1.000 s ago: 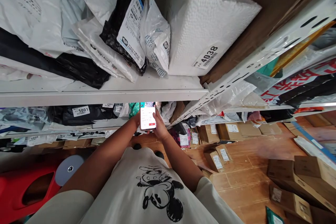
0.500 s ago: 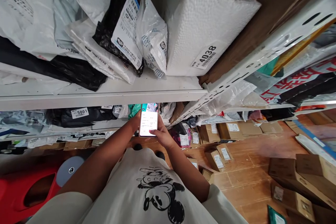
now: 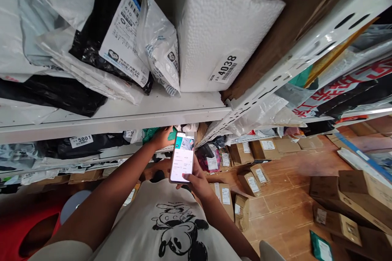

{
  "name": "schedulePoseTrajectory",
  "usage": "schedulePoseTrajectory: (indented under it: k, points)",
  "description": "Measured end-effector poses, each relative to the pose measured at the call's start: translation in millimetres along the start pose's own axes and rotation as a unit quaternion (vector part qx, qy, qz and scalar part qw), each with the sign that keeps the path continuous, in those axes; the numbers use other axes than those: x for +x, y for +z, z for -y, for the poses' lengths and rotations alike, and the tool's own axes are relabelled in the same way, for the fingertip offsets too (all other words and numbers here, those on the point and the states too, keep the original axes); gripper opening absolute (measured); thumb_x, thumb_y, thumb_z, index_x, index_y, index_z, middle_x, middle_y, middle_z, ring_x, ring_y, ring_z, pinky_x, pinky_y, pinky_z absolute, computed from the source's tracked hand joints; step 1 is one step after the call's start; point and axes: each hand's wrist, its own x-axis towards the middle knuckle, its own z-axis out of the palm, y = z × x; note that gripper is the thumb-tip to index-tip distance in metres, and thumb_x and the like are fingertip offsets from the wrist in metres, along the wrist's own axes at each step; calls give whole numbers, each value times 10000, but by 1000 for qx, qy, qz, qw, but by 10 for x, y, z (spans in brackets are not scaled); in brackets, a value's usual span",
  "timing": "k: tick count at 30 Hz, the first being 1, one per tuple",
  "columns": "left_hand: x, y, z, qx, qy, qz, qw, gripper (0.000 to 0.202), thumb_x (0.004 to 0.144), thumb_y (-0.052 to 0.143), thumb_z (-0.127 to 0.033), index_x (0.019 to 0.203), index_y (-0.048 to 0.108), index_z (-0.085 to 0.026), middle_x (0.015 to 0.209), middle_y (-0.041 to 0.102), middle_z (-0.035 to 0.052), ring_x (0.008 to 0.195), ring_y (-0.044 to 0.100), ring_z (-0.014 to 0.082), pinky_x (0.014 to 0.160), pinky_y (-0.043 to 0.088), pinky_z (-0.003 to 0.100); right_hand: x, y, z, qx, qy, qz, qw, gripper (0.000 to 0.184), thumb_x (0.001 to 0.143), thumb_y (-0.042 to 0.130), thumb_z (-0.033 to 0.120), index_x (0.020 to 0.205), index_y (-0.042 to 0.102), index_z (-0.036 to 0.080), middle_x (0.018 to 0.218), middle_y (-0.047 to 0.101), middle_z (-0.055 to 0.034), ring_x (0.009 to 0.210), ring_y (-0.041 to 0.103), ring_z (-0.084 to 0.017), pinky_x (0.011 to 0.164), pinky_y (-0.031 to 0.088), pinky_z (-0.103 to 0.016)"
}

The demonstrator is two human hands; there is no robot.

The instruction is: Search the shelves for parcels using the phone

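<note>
Right hand [image 3: 197, 181] is wrapped around the bottom of a smartphone [image 3: 182, 157], its lit screen held upright just above the chest, thumb on the lower edge. The left hand [image 3: 161, 138] is apart from it, up under the shelf lip and against a teal parcel [image 3: 150, 133]; whether it grips is impossible to tell.

This is a packed stockroom. The white metal upper shelf [image 3: 122, 116] carries a black mailer [image 3: 92, 32] with a big shipping label, crumpled white poly bags and a white foam block [image 3: 220, 20] tagged 4038. On the level below lies a black parcel [image 3: 101, 143] tagged 5001. A perforated white upright [image 3: 290, 69] slants off right. The floor [image 3: 290, 200] is reddish wood-look tile, littered with labelled cardboard boxes [image 3: 333, 222].
</note>
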Motion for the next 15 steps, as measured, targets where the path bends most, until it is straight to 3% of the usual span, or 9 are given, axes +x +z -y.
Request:
schedulePoseTrajectory:
  k: [8,15]
  points:
    - [0,60,60,43,-7,16,999,718,764,614,-339,1390,371,-83,1314,571,199,1229,533,333,1040,437,459,-96,-89,14,0,13,-18,1000,792,712,695,156,1376,306,339,1031,702,-4,722,686,-168,451,552,-224]
    - [-2,39,59,37,5,13,999,702,785,578,-344,1410,359,-114,1430,474,193,1342,428,320,1093,398,466,-87,-11,-90,6,32,2,999,791,693,711,174,1369,334,334,908,705,26,653,668,-153,481,588,-260]
